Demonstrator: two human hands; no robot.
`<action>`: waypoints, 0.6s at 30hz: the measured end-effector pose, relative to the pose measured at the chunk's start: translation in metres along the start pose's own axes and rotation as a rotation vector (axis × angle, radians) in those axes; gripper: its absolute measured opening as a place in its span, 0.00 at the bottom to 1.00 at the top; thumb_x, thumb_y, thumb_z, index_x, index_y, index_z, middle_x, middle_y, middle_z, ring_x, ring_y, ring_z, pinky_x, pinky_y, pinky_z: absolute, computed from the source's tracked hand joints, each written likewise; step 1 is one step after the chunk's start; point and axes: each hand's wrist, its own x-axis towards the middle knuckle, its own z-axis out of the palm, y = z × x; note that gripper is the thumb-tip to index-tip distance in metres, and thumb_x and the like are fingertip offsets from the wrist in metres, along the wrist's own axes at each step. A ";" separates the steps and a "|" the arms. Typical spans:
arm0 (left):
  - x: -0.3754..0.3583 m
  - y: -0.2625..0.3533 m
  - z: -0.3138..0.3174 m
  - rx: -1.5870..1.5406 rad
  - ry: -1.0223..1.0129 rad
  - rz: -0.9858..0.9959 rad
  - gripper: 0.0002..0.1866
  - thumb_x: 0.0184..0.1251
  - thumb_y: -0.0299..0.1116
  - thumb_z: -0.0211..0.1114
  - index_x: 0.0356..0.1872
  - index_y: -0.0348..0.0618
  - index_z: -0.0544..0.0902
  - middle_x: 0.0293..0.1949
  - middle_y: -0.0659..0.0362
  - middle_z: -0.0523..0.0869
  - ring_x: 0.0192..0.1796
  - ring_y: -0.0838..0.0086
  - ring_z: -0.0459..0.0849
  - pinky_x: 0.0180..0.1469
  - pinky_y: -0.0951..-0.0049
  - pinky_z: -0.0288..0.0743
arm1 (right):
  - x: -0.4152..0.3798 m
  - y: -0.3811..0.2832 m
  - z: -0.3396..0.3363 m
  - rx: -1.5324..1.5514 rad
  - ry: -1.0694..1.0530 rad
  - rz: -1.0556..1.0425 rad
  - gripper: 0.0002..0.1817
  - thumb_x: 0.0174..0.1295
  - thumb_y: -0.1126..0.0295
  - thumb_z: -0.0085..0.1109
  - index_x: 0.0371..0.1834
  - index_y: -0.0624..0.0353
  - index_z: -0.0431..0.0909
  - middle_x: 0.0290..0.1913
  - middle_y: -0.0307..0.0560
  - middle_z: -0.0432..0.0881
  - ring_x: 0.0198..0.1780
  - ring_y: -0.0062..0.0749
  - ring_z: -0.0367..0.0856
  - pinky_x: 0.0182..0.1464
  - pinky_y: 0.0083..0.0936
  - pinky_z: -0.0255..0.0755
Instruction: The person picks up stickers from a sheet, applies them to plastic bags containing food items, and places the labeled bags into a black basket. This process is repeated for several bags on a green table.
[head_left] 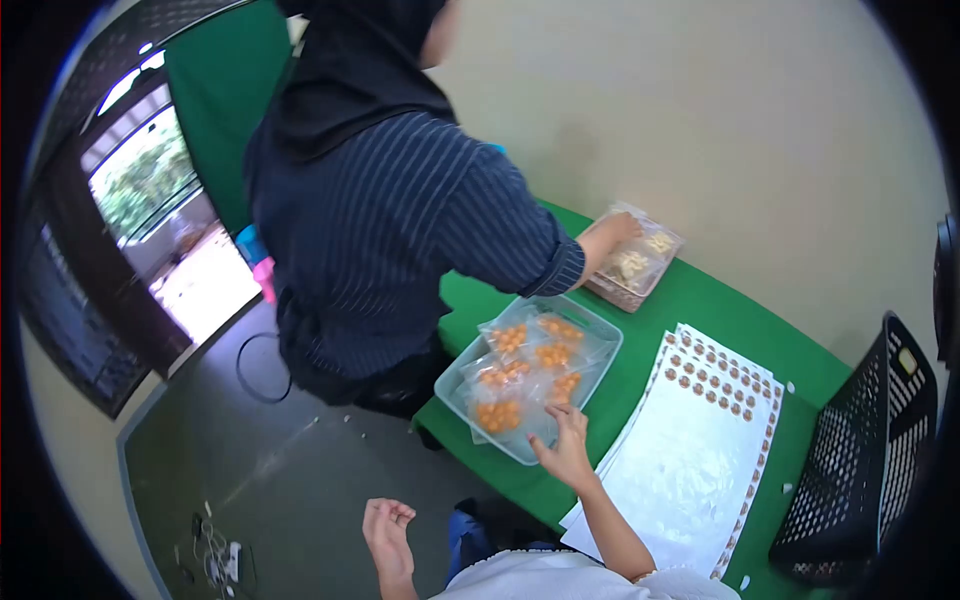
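Observation:
My right hand (566,446) reaches over the near right edge of a pale blue plastic tray (458,402), thumb and fingers apart, holding nothing that I can see. In the tray lie several clear plastic bags (497,415) with small round orange pieces. My left hand (388,535) is in the air in front of my body, to the left of the table; its fingers are loosely bent and it looks empty. To the right of my right forearm lie white sheets (690,470) with rows of round brown stickers.
A co-worker in a striped dark shirt (390,220) stands at left, one hand (622,228) in a basket (612,292) of bags with pale pieces. A black perforated basket (850,450) stands at right on the green-covered table (520,482). Cables (212,550) lie on the floor.

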 end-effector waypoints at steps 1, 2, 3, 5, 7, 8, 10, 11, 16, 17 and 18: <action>0.015 -0.006 0.006 0.038 -0.090 -0.010 0.05 0.59 0.30 0.53 0.29 0.39 0.72 0.29 0.59 0.74 0.34 0.75 0.73 0.40 0.74 0.67 | 0.000 -0.008 -0.006 0.085 0.081 -0.077 0.24 0.42 0.69 0.62 0.44 0.63 0.69 0.48 0.55 0.65 0.52 0.48 0.61 0.53 0.36 0.58; 0.029 -0.009 0.016 0.042 -0.135 -0.035 0.05 0.59 0.30 0.53 0.29 0.39 0.72 0.29 0.59 0.74 0.34 0.75 0.73 0.40 0.74 0.67 | 0.002 -0.013 -0.012 0.066 0.117 -0.045 0.24 0.42 0.69 0.62 0.44 0.63 0.69 0.48 0.55 0.65 0.52 0.48 0.61 0.53 0.36 0.58; 0.044 -0.010 0.030 0.257 -0.306 0.036 0.05 0.56 0.28 0.56 0.30 0.38 0.75 0.31 0.58 0.76 0.36 0.73 0.74 0.42 0.74 0.67 | 0.006 -0.019 -0.018 0.130 0.114 -0.070 0.22 0.43 0.73 0.59 0.44 0.62 0.68 0.48 0.54 0.65 0.51 0.47 0.64 0.51 0.34 0.61; 0.080 -0.007 0.057 0.472 -0.554 0.112 0.06 0.53 0.27 0.58 0.31 0.37 0.77 0.34 0.56 0.78 0.38 0.72 0.75 0.44 0.74 0.67 | 0.014 -0.032 -0.029 0.148 0.191 -0.103 0.17 0.45 0.82 0.52 0.42 0.59 0.71 0.43 0.48 0.71 0.46 0.41 0.72 0.45 0.28 0.68; 0.113 -0.005 0.083 0.751 -0.848 0.330 0.10 0.47 0.28 0.63 0.33 0.39 0.79 0.38 0.56 0.79 0.41 0.68 0.75 0.47 0.72 0.65 | 0.018 -0.031 -0.031 0.156 0.261 -0.064 0.15 0.45 0.83 0.52 0.39 0.58 0.72 0.41 0.47 0.73 0.44 0.40 0.73 0.43 0.27 0.69; 0.127 -0.006 0.095 0.873 -0.990 0.455 0.13 0.44 0.28 0.66 0.35 0.40 0.80 0.41 0.56 0.80 0.43 0.67 0.75 0.48 0.72 0.65 | 0.018 -0.029 -0.032 0.179 0.275 -0.065 0.14 0.45 0.84 0.51 0.36 0.58 0.74 0.38 0.45 0.75 0.42 0.39 0.74 0.41 0.26 0.70; 0.148 -0.011 0.118 0.850 -1.142 0.499 0.20 0.41 0.30 0.68 0.40 0.40 0.78 0.44 0.55 0.77 0.46 0.65 0.74 0.50 0.70 0.64 | 0.018 -0.040 -0.042 0.194 0.386 -0.017 0.14 0.43 0.86 0.50 0.32 0.58 0.77 0.36 0.44 0.77 0.40 0.36 0.76 0.38 0.23 0.71; 0.153 -0.011 0.132 0.841 -1.184 0.505 0.27 0.37 0.31 0.71 0.44 0.40 0.75 0.46 0.53 0.75 0.50 0.63 0.72 0.53 0.68 0.63 | 0.015 -0.044 -0.045 0.213 0.389 -0.014 0.15 0.41 0.88 0.49 0.31 0.59 0.77 0.37 0.44 0.77 0.40 0.35 0.76 0.38 0.23 0.71; 0.160 -0.032 0.170 0.773 -1.485 0.278 0.41 0.28 0.34 0.75 0.53 0.40 0.67 0.55 0.51 0.65 0.57 0.62 0.65 0.57 0.65 0.59 | -0.009 -0.058 -0.049 0.227 0.541 0.005 0.19 0.36 0.92 0.46 0.28 0.59 0.79 0.36 0.44 0.78 0.39 0.32 0.77 0.38 0.21 0.71; 0.157 -0.038 0.177 0.848 -1.537 0.598 0.39 0.31 0.33 0.74 0.52 0.40 0.68 0.49 0.50 0.72 0.52 0.62 0.71 0.53 0.66 0.65 | -0.016 -0.064 -0.050 0.250 0.577 0.017 0.20 0.35 0.92 0.45 0.28 0.60 0.80 0.35 0.44 0.78 0.40 0.32 0.77 0.39 0.21 0.71; 0.156 -0.050 0.179 0.829 -1.586 0.583 0.39 0.31 0.33 0.74 0.52 0.40 0.68 0.49 0.50 0.72 0.52 0.62 0.71 0.53 0.66 0.65 | -0.023 -0.068 -0.051 0.230 0.608 0.052 0.20 0.35 0.92 0.45 0.28 0.60 0.80 0.35 0.44 0.78 0.40 0.32 0.77 0.39 0.21 0.71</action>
